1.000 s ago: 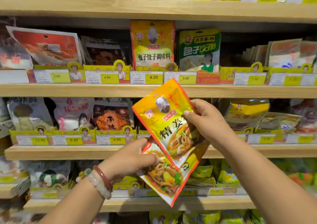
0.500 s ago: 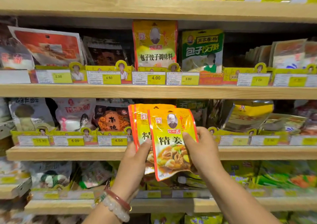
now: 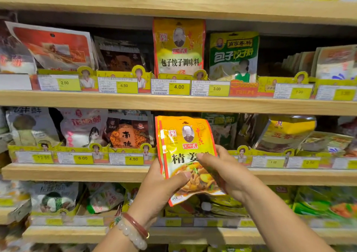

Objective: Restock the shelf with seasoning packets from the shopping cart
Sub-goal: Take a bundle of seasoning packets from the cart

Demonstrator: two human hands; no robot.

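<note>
Two yellow seasoning packets [image 3: 183,147] with red edges and a food picture are stacked upright, one behind the other, in front of the middle wooden shelf [image 3: 77,171]. My left hand [image 3: 160,190] grips their lower left side, thumb across the front. My right hand [image 3: 226,172] pinches their right side, fingers over the printed characters. The packets' tops reach up into a gap on that shelf between a dark orange packet [image 3: 127,134] and a green packet [image 3: 220,128]. The shopping cart is out of view.
Wooden shelves above and below hold rows of seasoning packets behind yellow price tags. A similar yellow packet [image 3: 178,47] stands on the upper shelf [image 3: 173,103] directly above. A yellow bag [image 3: 286,134] leans to the right of the gap.
The two packets went from tilted and fanned apart to upright and stacked together. Both hands raised them toward the gap on the middle shelf.
</note>
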